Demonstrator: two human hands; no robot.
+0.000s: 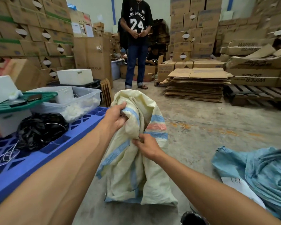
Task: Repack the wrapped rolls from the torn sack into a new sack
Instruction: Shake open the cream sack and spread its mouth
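Left grip point(115, 116), right grip point(145, 146) clutching cream sack point(136, 172)

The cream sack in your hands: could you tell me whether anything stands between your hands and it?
Nothing visible does. The left hand already grips the cream sack at its bunched top, and the right hand pinches a fold lower down, by the blue and pink stripes. No wrapped rolls are in sight.

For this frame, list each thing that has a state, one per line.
Left hand: gripping the cream sack's top edge.
Right hand: pinching a fold of it.
Cream sack: upright on the floor, crumpled, mouth gathered.
Blue sack: lying crumpled on the floor.
Black bag: slumped on the blue pallet.
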